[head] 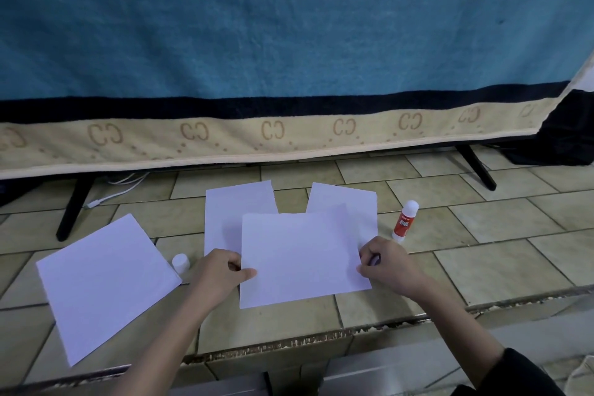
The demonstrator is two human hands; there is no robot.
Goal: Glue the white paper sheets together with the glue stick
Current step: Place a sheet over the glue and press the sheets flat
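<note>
Tiled desk (501,270) under a striped towel (289,42) is where we work. Taking the held sheet (299,257) as landmark, we count four white sheets: one lying well left of it (106,286), two behind it (231,215) (350,202), and itself. One loose cap (180,263) sits just left; one glue stick (405,219) stands uncapped to its right. Our left hand (218,273) and right hand (385,264) pinch its side edges. We risk skewing the overlap, or the exposed glue drying.
</note>
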